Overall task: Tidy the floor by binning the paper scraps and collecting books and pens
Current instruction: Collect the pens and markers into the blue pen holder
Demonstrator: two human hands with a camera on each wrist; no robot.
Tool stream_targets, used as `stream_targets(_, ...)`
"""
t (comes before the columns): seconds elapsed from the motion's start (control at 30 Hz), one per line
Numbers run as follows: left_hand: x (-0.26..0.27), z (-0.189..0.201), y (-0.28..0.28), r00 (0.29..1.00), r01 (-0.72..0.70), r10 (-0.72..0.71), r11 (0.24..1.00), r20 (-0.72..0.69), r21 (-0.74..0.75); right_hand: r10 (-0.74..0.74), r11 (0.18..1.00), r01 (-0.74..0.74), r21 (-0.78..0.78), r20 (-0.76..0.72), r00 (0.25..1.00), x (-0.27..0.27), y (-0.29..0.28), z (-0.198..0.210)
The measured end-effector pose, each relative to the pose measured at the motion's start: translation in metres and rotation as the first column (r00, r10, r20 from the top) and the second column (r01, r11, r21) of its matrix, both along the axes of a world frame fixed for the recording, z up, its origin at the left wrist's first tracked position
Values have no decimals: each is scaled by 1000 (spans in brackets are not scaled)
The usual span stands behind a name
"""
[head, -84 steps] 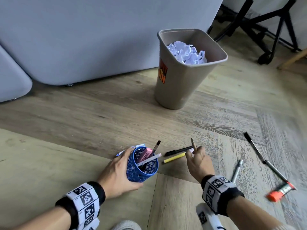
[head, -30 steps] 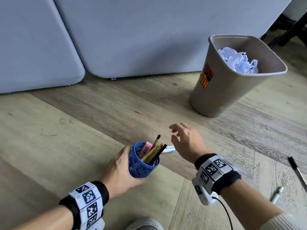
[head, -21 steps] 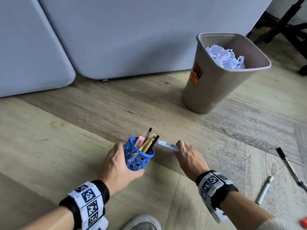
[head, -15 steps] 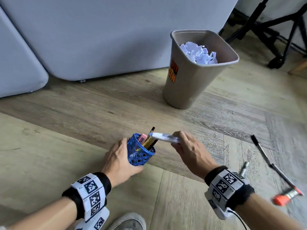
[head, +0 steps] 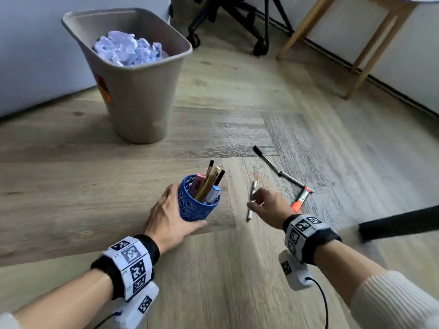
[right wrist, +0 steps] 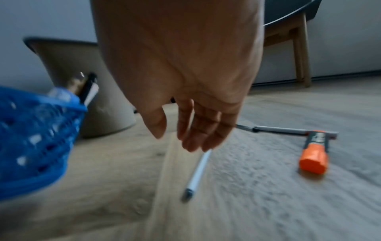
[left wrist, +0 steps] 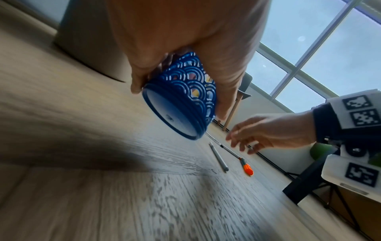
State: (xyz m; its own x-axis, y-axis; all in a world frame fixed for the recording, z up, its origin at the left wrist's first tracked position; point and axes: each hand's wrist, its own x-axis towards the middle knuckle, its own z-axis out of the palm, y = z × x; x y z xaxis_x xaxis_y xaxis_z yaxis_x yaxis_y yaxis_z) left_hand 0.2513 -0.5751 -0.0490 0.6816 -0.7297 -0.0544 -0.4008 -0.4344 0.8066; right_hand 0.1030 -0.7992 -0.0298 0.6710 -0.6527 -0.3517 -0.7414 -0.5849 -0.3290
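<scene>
Silver pen (head: 251,200): flat on wood floor (head: 237,269), right of the cup; far end under right fingertips, near end sticks out toward the camera.
Right hand (head: 269,207): above the pen, fingers (right wrist: 198,130) loosely extended, pointing down; contact with the pen unclear due to blur, nothing held.
Left hand (head: 169,217): wrapped round blue pen cup (head: 198,203), lifted off the floor and tilted in left wrist view.
Cup contents: pencils, pink eraser, white-blue pen.
Black pens (head: 278,170): on the floor beyond the right hand, end to end.
Orange-capped marker (head: 301,200): touching their near end.
Bin (head: 142,96): upright, behind the cup, holds crumpled paper (head: 127,48).
</scene>
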Motion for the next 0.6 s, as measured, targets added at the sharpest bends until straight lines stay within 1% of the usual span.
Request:
stream_targets(0.03, 2, 0, -8, 1000, 7, -7, 1000, 0, -12, 4, 999, -8, -38, -117, 993, -4, -7, -8)
stream_targets(0.07, 5, -1, -15, 1000, 10, -9, 1000, 2, -21, -1, 998, -11, -67, -188, 982, -5, -10, -15)
stream_targets(0.1, 8, -2, -21, 1000, 8, -8, 1000, 6, -26, -22, 996, 1, -93, -220, 975, -3, -13, -22)
stream_targets(0.2, 17, -5, -37, 1000, 8, -8, 1000, 14, -20, -135, 983, 108, -148, -185, 973, 12, -12, -36)
stream_targets(0.23, 19, -8, -40, 1000, 13, -13, 1000, 18, -11, -145, 981, 119, -154, -172, 974, 18, -12, -41)
stream_targets(0.3, 22, -15, -43, 999, 31, -31, 999, 16, 17, -101, 986, 79, -147, -149, 984, 27, -17, -50)
stream_targets(0.4, 22, -26, -43, 998, 65, -65, 997, 5, 39, -20, 996, 11, -88, -112, 994, 32, -38, -55)
stream_targets(0.47, 21, -29, -43, 996, 85, -87, 995, 28, 53, 51, 997, -60, -58, -133, 990, 30, -56, -51)
stream_targets(0.5, 21, -28, -44, 994, 95, -98, 993, 41, 63, 60, 997, -66, -48, -119, 991, 28, -64, -47)
stream_targets(0.53, 21, -28, -45, 993, 102, -106, 992, 46, 71, 44, 997, -48, -54, -79, 996, 25, -74, -44)
stream_targets(0.57, 22, -28, -47, 993, 104, -108, 992, 44, 74, -12, 996, 8, -89, -43, 999, 21, -85, -42)
stream_targets(0.6, 22, -28, -48, 994, 102, -105, 992, 38, 75, -103, 985, 102, -142, 4, 995, 17, -97, -41)
